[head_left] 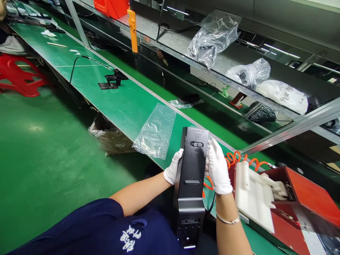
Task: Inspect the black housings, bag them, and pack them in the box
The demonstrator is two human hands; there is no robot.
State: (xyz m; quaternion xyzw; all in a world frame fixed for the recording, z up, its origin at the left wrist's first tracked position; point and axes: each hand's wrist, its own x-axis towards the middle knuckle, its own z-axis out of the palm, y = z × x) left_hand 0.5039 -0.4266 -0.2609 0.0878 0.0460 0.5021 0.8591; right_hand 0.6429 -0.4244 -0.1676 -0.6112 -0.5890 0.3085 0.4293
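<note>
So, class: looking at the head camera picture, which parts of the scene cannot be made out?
- Black housing: far side faces away; the printing near its top is too small to read.
- Left hand: fingers hidden behind the housing.
- Right hand: palm against the housing's side, its grip unseen.
- Red fixture: cut off by the right edge.

One head-worn view looks forward and down from above the person's own chest, tilted so the green worktop (127, 102) runs diagonally. It sits close over the left hand (173, 171) and right hand (219, 168); beyond them the shelf (239, 56) recedes.
</note>
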